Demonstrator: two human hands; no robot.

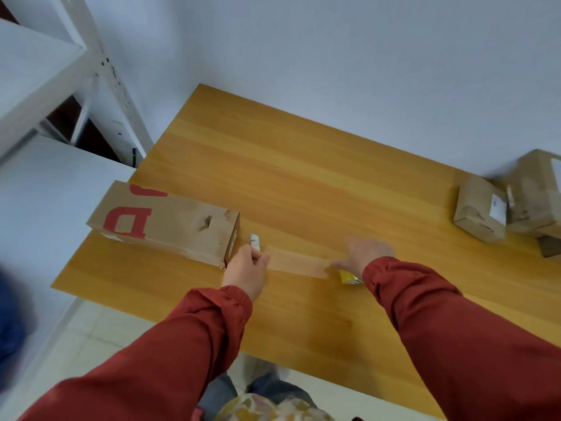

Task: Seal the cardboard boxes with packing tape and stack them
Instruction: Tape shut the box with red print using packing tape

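Brown tape strip taut; left hand pinches one end, right hand other

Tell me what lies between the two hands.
A strip of packing tape spans from the left hand to the right hand, over the wooden table, seen in the head view.

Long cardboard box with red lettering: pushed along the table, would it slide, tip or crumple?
The long brown cardboard box with red lettering lies on a broad side on the wooden table, so it would probably slide, not tip. Its dented, torn top suggests thin walls that may buckle when squeezed.
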